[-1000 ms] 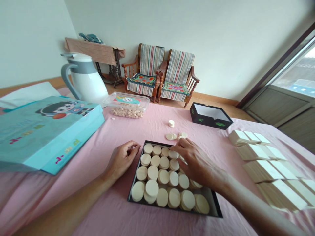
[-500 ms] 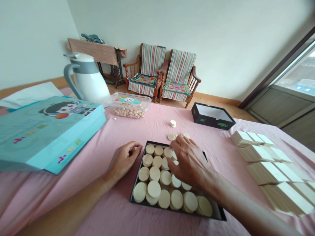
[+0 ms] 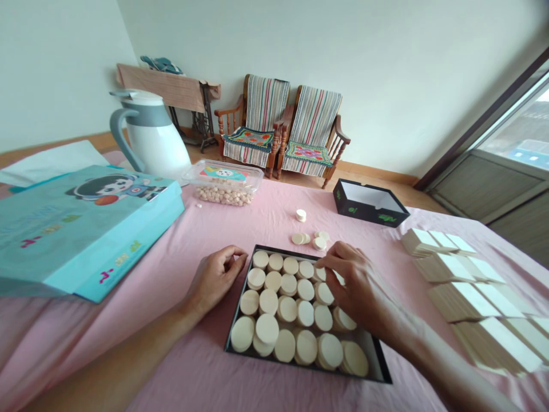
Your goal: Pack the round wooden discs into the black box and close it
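The right grip [image 3: 354, 280] arches over pale round wooden discs [image 3: 268, 301] packed in a shallow black rectangular tray [image 3: 239, 297], its fingertips on the discs at the far right; whether they pinch one, I cannot tell. The loosely curled left grip [image 3: 214, 277] rests on the pink cloth [image 3: 171, 326] beside the tray. A few loose wooden discs [image 3: 319, 243] lie just beyond it.
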A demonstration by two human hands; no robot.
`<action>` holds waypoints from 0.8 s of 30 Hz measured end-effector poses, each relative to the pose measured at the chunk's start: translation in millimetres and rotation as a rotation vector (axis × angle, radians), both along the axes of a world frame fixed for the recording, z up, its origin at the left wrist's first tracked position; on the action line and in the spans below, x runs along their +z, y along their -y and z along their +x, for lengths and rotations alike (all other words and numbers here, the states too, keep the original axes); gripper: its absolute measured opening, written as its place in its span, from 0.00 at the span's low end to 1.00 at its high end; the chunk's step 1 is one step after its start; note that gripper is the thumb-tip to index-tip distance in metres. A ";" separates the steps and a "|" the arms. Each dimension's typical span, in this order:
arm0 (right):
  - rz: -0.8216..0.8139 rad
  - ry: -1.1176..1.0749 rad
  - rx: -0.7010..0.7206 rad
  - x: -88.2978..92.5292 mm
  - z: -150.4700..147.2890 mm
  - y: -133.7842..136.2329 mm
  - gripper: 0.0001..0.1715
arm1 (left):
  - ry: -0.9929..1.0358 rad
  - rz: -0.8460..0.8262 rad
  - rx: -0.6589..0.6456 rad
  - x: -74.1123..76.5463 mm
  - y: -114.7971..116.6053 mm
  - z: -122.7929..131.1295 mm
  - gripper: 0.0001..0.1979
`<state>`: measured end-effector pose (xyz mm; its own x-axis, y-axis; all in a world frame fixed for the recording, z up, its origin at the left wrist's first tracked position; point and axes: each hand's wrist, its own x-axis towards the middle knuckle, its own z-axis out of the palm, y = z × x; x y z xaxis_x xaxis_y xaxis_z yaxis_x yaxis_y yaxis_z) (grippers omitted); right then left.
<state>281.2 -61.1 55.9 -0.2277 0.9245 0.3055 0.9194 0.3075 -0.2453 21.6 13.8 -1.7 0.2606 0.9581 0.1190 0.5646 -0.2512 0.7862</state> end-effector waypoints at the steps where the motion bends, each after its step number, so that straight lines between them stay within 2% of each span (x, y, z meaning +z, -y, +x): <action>1: 0.003 0.006 0.006 -0.6 1.6 1.1 0.13 | -0.005 -0.002 -0.002 -0.4 -0.2 -0.2 0.19; 12: -0.051 0.059 0.040 -3.5 -10.1 7.7 0.12 | -0.004 -0.032 0.000 -2.8 -1.0 -1.7 0.19; 17: -0.006 -0.025 -0.007 -3.3 3.7 6.9 0.14 | -0.005 -0.025 -0.001 -2.6 -0.9 -1.7 0.19; 24: -0.074 0.109 -0.040 1.6 13.4 15.3 0.13 | -0.002 -0.048 -0.005 -0.6 -2.0 0.3 0.20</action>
<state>294.5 -76.4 57.5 -0.2180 0.9528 0.2112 0.9532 0.2543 -0.1637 21.9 15.8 -2.3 0.2657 0.9613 0.0727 0.5647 -0.2164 0.7964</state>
